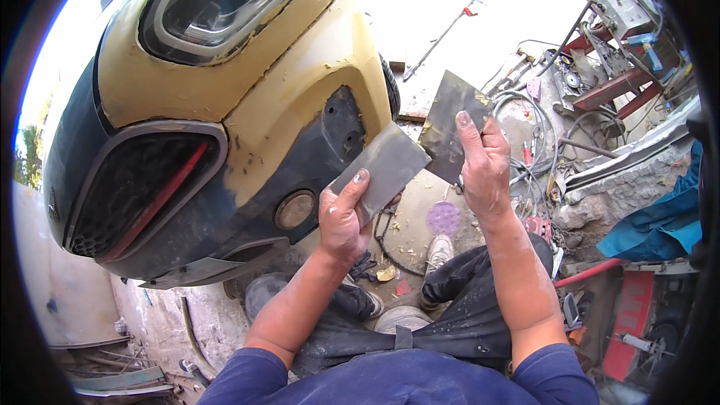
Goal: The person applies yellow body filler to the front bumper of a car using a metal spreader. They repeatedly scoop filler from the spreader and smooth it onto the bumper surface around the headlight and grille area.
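In my left hand (345, 217) is a flat grey putty spreader (388, 163), thumb on its upper face. My right hand (484, 169) pinches a darker putty spreader (450, 121) by its right edge, with yellowish putty smears near the thumb. The two plates come close together at their facing corners; whether they touch, I cannot tell. To the left stands the front of a car (292, 97), its fender and the area round the headlight (225, 0) coated in tan filler. Lower down, the dark bumper (315, 142) has bare patches and a round lamp (295, 210).
A tangle of grey hoses (536, 124) lies at the right, by a red metal frame (615, 91). Blue cloth (652, 217) hangs over a rough ledge at the far right. A purple disc (443, 217) and scraps lie near my shoes. A rod (441, 39) is on the floor ahead.
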`<state>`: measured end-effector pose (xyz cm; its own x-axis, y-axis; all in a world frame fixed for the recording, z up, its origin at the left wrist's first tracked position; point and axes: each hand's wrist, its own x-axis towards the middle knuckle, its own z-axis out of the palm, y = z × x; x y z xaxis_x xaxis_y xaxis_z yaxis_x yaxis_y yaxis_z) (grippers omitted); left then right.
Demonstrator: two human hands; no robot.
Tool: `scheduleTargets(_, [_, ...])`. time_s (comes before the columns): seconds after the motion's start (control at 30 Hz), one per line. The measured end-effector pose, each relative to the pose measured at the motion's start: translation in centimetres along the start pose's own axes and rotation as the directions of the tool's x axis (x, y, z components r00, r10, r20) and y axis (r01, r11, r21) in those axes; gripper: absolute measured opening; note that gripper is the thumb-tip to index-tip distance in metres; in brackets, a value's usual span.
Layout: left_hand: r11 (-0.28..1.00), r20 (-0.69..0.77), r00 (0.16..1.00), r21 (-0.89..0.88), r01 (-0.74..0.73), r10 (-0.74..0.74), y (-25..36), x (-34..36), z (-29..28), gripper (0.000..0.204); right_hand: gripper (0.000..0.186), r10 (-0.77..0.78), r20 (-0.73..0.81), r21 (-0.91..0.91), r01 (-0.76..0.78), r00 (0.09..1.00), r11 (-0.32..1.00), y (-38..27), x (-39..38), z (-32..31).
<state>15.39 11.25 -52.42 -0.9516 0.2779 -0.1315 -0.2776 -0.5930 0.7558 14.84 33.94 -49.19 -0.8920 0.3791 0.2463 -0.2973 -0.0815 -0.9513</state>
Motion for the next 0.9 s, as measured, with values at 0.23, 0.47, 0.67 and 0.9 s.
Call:
scheduleTargets(0.23, [1.0,-0.014,0.999,-0.005,0.031,-0.031,-0.4,-0.1,0.7,0.035,0.017,-0.049,-0.071,0.106,0.057,0.996,0.993,1.0,0.4,0.0])
scheduleTargets(0.47, [0.999,-0.107,0.994,0.03,-0.014,0.017,-0.3,0.0,0.2,0.036,0.031,-0.121,0.105,-0.228,0.142,0.987,0.963,0.3,-1.3,0.7])
scheduleTargets(0.67, [0.996,-0.108,0.99,0.005,-0.09,0.09,0.1,0.6,0.3,0.035,0.032,-0.087,0.15,-0.128,0.107,0.985,0.986,1.4,-2.5,2.0])
scheduleTargets(0.9, [0.985,-0.143,0.975,0.023,-0.171,0.172,2.4,0.8,0.0,0.033,0.027,0.125,0.347,-0.398,0.026,0.93,0.917,1.4,-3.3,2.3])
